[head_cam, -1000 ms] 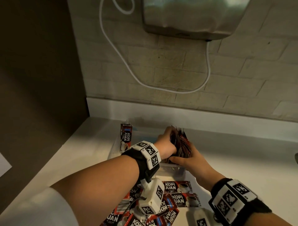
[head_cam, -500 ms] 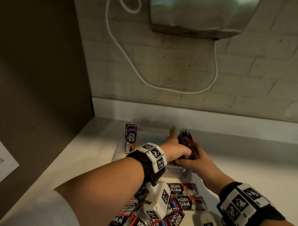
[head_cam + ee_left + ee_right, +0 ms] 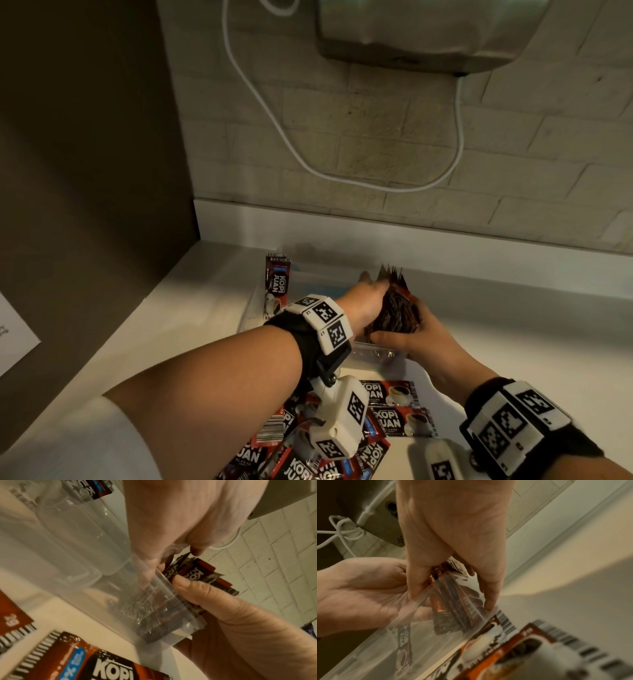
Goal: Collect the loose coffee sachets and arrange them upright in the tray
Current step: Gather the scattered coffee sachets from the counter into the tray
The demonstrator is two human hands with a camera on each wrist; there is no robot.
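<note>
Both hands are sitting slightly lower in the tray than a second ago, pressing the bundle (image 3: 394, 310) of sachets down at its right end; the head camera is also tilting nearer, so the wall unit looms larger. The left hand (image 3: 364, 301) is lying flat with fingers straight along the bundle's left face, while the right hand (image 3: 416, 334) is curling thumb and fingers round the bundle's right side and near edge. In the left wrist view the right thumb (image 3: 188, 588) is resting on the printed foil, and in the right wrist view a right fingertip (image 3: 489, 605) is touching the tray's rim.

The sachets are thin, flat, glossy foil rectangles, red and dark brown with white lettering and barcode edges; the bundle is standing upright, its serrated tops fanning slightly. The tray (image 3: 376, 353) is clear, smooth plastic with rounded corners and low walls. One more sachet (image 3: 275, 287) is standing upright at the tray's far left end. Loose sachets (image 3: 390, 404) are lying flat and overlapping on the counter just in front of the tray.

The counter (image 3: 513, 325) is white and smooth, with a raised white back edge. Behind it is a pale, rough brick wall (image 3: 513, 154), with a brushed-metal box (image 3: 428, 31) mounted above and a white cable (image 3: 308, 157) looping down. A dark brown panel (image 3: 85, 137) is closing off the left side.
</note>
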